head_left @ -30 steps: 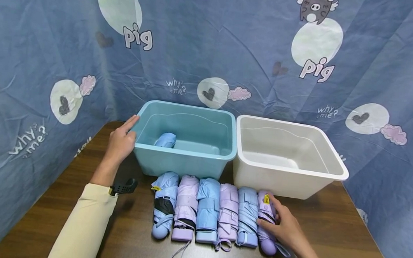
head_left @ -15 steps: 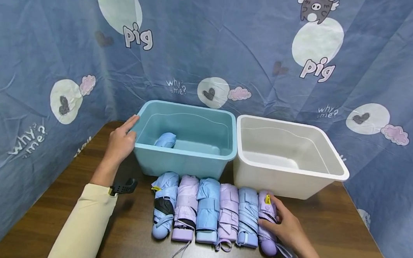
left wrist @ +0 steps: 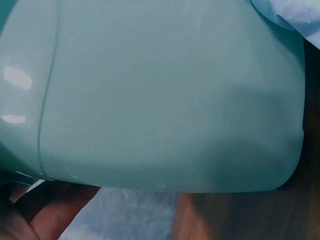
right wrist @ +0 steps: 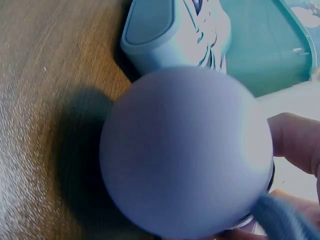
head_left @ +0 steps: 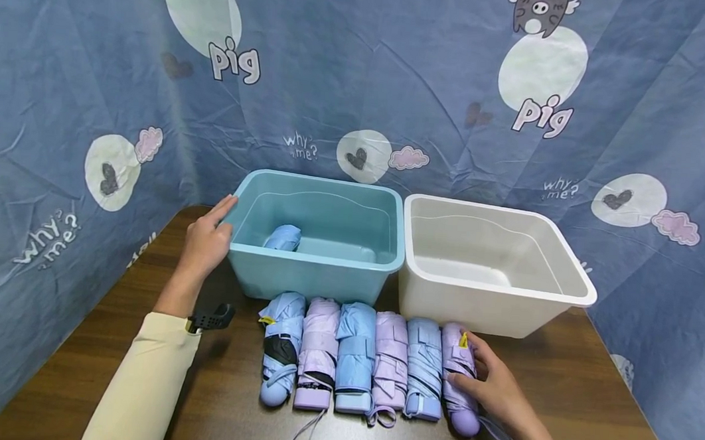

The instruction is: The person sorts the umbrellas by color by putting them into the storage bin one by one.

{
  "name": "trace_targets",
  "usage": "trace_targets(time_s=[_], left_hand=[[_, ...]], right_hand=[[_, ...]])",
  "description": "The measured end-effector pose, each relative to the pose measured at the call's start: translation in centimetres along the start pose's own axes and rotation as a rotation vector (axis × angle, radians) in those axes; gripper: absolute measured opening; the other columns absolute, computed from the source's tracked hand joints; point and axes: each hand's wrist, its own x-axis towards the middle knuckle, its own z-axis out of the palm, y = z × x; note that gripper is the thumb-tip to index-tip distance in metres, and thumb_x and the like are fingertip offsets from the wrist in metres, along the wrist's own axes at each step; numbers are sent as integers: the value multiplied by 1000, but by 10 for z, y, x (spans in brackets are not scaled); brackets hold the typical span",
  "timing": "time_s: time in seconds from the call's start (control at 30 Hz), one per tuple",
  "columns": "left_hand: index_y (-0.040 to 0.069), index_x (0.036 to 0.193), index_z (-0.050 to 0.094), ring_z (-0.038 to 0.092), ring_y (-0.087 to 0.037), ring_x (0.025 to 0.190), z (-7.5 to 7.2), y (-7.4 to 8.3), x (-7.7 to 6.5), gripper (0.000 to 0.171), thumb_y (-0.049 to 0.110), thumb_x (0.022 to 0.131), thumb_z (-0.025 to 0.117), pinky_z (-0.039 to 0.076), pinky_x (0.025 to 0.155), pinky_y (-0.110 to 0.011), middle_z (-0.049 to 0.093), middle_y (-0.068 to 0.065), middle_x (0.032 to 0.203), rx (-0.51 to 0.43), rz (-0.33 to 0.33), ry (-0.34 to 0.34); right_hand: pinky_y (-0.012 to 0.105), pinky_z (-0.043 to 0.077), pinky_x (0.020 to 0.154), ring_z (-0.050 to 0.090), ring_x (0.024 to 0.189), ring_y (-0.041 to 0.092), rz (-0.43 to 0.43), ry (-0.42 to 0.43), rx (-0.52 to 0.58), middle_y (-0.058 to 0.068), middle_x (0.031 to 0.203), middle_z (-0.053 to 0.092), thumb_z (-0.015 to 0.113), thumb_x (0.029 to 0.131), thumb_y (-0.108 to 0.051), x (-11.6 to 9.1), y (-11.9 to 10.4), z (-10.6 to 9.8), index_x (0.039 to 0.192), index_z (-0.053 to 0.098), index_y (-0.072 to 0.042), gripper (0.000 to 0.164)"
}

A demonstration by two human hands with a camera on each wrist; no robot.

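Note:
In the head view my right hand (head_left: 498,385) holds a folded purple umbrella (head_left: 457,365), thumb on its near side, at the right end of a row on the table. Its round ball handle (right wrist: 185,150) fills the middle of the right wrist view. Just left of it, slightly apart, lies a blue folded umbrella (head_left: 424,363). My left hand (head_left: 204,242) rests against the left side of a teal bin (head_left: 314,261), index finger extended along the rim. The bin's wall hides most of that hand in the left wrist view. Inside the bin lies a blue folded umbrella (head_left: 284,237).
Several more folded umbrellas, blue and lilac, lie side by side before the bins, among them a lilac one (head_left: 318,354) with a loose cord. A white bin (head_left: 492,287) stands right of the teal one. Behind hangs a patterned blue curtain (head_left: 313,58).
My right hand has shifted slightly right with the purple umbrella, widening its gap from the neighbouring blue one. The left hand stays at the teal bin.

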Motion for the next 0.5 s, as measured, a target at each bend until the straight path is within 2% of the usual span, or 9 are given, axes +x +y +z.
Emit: trace_targets(time_s=[0.23, 0.5], left_hand=[[19, 149, 38, 25, -31, 142, 0, 0, 1, 57, 9, 93, 33, 25, 109, -56, 32, 2, 155, 2, 0, -1], [19, 149, 39, 26, -30, 143, 0, 1, 1, 57, 9, 93, 34, 24, 110, -55, 32, 2, 155, 0, -7, -1]], right_hand=[[33, 53, 76, 55, 115, 40, -12, 24, 35, 31, 132, 47, 71, 78, 3, -3, 1, 0, 148, 35, -11, 79], [34, 53, 77, 52, 117, 39, -16, 37, 103, 34, 135, 44, 69, 80, 5, -12, -2, -1, 149, 33, -14, 79]])
